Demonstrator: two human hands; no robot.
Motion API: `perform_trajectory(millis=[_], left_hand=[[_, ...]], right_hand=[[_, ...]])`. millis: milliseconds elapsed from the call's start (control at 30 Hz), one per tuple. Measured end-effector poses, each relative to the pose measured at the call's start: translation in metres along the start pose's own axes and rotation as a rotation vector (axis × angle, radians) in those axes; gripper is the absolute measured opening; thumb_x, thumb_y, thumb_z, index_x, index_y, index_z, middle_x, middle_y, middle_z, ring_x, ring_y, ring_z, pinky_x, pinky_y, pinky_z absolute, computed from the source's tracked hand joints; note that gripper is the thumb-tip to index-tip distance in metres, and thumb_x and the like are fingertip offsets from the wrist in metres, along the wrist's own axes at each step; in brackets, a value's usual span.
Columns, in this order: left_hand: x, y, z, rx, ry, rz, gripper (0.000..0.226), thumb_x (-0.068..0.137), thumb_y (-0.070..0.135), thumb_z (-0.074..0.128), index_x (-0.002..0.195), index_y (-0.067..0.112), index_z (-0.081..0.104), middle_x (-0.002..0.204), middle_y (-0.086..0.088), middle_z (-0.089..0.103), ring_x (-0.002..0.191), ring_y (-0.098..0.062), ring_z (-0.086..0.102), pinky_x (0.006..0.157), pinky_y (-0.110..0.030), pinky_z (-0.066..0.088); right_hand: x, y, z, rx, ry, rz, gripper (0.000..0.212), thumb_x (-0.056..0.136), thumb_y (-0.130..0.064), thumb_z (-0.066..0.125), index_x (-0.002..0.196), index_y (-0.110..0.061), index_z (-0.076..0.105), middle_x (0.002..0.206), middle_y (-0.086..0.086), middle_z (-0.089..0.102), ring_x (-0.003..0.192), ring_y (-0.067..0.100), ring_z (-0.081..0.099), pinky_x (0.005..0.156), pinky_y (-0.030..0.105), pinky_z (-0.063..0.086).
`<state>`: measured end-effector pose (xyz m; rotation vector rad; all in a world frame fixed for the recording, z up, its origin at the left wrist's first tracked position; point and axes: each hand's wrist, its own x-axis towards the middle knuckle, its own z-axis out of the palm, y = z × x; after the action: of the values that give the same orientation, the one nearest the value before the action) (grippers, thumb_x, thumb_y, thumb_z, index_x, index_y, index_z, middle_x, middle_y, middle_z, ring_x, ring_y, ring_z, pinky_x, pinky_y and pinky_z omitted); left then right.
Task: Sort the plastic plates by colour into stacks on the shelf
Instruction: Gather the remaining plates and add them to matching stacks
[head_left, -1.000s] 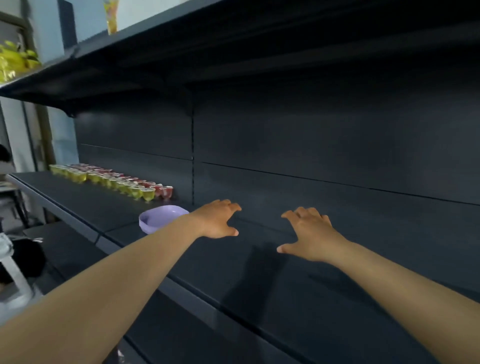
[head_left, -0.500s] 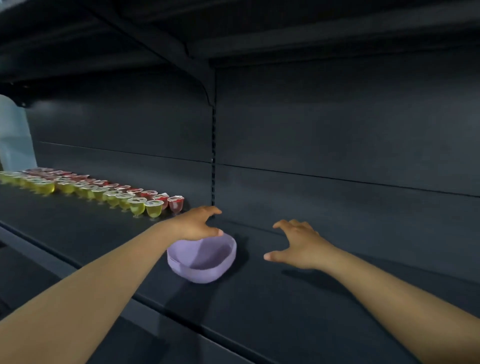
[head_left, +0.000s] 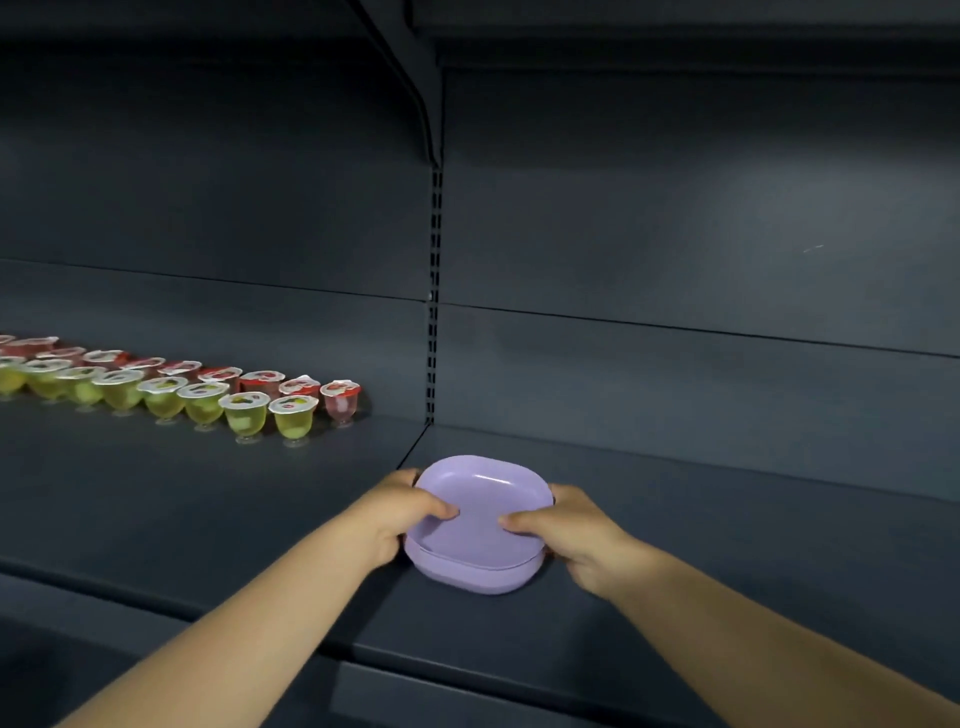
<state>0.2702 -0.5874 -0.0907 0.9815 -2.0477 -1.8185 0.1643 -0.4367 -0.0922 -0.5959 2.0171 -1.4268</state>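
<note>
Hands, left (head_left: 395, 512) & right (head_left: 571, 530), grip smooth rounded-square lilac plates (head_left: 480, 525).

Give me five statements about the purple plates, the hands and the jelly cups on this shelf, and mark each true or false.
1. Both hands grip the purple plates. True: the left hand and right hand each hold a side.
2. The plates are green. False: they are purple.
3. The jelly cups stand to the left of the plates. True.
4. The cups are stacked inside the plates. False: they stand apart, on the dark shelf.
5. The right hand rests on the jelly cups. False: it holds the plates.
</note>
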Motion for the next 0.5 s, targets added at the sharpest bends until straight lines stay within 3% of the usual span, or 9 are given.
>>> perform_trajectory(millis=[100,267,500], left_hand=[[-0.003,-0.005,0.009,-0.150,0.007,-0.044,0.027,0.078,-0.006,0.069,0.103,0.003,0.062,0.098,-0.014,0.069,0.088,-0.027,0.065,0.071,-0.032,0.051],[-0.017,0.007,0.039,-0.225,-0.148,-0.086,0.043,0.075,0.000,0.074,0.115,0.003,0.059,0.105,-0.015,0.070,0.094,-0.031,0.068,0.075,-0.037,0.056],[-0.071,0.033,0.150,-0.244,-0.148,0.060,0.020,0.078,-0.004,0.070,0.088,0.011,0.063,0.090,-0.010,0.071,0.085,-0.027,0.067,0.071,-0.034,0.054]], right_hand=[[-0.005,0.005,-0.001,0.194,0.085,0.048,0.041,0.073,0.004,0.071,0.112,-0.006,0.064,0.105,0.012,0.069,0.100,0.030,0.064,0.086,0.039,0.053],[-0.027,0.007,-0.034,0.251,0.144,-0.027,0.046,0.070,0.011,0.071,0.110,-0.010,0.064,0.103,0.009,0.071,0.097,0.030,0.066,0.088,0.044,0.054],[-0.091,0.036,-0.133,0.301,0.235,-0.091,0.040,0.074,0.009,0.071,0.109,-0.010,0.064,0.100,0.011,0.072,0.090,0.029,0.069,0.078,0.041,0.057]])
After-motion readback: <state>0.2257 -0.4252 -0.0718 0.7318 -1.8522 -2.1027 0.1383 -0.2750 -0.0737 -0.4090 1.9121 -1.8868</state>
